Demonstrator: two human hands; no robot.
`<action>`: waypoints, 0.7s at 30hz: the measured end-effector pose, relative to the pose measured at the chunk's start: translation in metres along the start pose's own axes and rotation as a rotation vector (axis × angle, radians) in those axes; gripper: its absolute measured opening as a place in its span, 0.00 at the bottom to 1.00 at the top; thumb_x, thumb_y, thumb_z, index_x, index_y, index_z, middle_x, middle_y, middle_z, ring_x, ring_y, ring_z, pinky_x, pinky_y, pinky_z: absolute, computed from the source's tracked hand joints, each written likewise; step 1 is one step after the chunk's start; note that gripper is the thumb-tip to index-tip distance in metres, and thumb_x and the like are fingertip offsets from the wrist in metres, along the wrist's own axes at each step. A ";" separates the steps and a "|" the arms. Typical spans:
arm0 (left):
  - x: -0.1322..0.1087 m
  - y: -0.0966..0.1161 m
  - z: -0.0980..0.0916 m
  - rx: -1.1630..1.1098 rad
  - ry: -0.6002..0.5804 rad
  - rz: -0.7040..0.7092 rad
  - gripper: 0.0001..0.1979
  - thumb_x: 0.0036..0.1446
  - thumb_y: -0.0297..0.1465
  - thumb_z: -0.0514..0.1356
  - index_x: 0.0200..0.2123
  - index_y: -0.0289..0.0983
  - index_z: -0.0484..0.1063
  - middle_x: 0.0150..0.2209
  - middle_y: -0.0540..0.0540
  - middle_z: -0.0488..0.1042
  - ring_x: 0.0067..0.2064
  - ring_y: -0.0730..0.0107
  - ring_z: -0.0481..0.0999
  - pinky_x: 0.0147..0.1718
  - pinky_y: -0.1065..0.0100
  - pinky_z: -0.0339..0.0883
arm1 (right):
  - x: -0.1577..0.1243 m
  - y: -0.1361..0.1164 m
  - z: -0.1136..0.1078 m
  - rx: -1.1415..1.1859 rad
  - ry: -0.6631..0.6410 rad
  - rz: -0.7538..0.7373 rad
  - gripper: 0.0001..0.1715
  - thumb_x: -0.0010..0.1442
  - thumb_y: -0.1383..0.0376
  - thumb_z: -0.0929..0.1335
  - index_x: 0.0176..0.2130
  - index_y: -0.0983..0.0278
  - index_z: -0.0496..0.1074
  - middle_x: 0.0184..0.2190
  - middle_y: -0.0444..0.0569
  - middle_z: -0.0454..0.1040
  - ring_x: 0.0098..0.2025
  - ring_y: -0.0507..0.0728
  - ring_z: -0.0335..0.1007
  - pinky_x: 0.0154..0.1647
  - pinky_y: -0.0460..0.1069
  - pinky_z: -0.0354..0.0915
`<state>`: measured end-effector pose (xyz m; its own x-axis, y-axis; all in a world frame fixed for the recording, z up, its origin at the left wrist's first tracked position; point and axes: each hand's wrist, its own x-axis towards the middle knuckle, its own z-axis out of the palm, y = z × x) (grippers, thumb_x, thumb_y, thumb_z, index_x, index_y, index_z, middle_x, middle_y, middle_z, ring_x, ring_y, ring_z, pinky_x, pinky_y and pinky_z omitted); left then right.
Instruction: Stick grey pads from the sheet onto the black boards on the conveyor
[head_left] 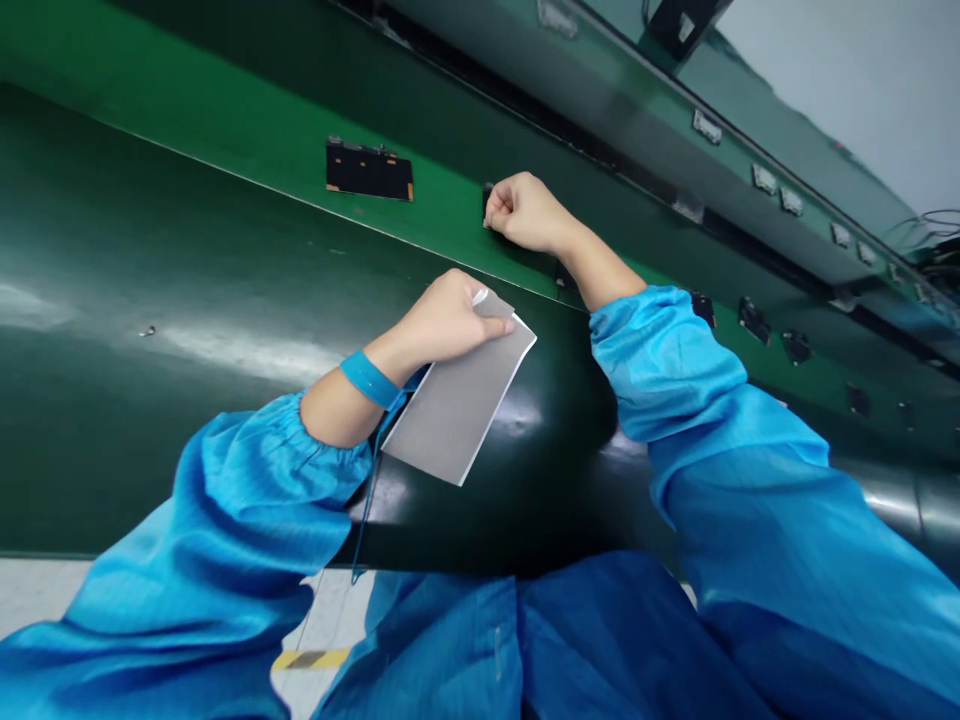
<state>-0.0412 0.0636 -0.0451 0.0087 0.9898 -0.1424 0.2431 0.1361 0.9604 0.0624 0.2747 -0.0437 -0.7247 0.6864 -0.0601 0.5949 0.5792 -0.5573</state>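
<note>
My left hand (457,318) is closed on a grey sheet (450,415) with white edges, thumb on top. The sheet hangs slanted over the dark green table edge, and its upper end looks doubled or layered. My right hand (529,212) has its fingers curled in a pinch over a black flat part (487,205) on the green belt. Most of that part is hidden behind the hand, and so is whatever the fingertips hold. To the left, a black flat panel (369,172) with small orange patches and a connector strip along its top lies on the belt.
The bright green belt (247,130) runs diagonally beyond the dark green work surface (187,260). Further right on it lie several dark parts (754,320). A rail with several pale pieces (765,180) runs above. A small metallic bit (148,331) lies at left.
</note>
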 end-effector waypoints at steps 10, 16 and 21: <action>0.001 -0.001 0.001 -0.028 0.004 -0.012 0.14 0.49 0.41 0.72 0.26 0.37 0.76 0.28 0.45 0.78 0.31 0.60 0.76 0.28 0.63 0.66 | -0.008 0.014 -0.007 -0.070 -0.012 0.025 0.18 0.58 0.60 0.75 0.24 0.59 0.67 0.25 0.49 0.75 0.36 0.61 0.73 0.46 0.57 0.71; 0.000 -0.001 0.001 -0.036 0.010 -0.005 0.15 0.48 0.40 0.73 0.26 0.37 0.76 0.27 0.46 0.76 0.29 0.61 0.74 0.28 0.63 0.66 | -0.019 0.018 -0.016 -0.123 -0.027 0.030 0.15 0.57 0.65 0.73 0.24 0.59 0.66 0.23 0.48 0.72 0.38 0.61 0.73 0.47 0.56 0.72; 0.001 -0.001 0.001 -0.036 0.013 -0.035 0.15 0.48 0.40 0.74 0.26 0.36 0.75 0.26 0.46 0.75 0.29 0.61 0.74 0.28 0.63 0.65 | -0.026 0.023 -0.018 -0.156 -0.014 0.041 0.15 0.56 0.68 0.72 0.23 0.59 0.65 0.23 0.48 0.70 0.36 0.61 0.73 0.49 0.57 0.73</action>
<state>-0.0406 0.0643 -0.0463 -0.0116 0.9847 -0.1737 0.2084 0.1723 0.9627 0.1009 0.2776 -0.0400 -0.7027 0.7055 -0.0922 0.6701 0.6127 -0.4191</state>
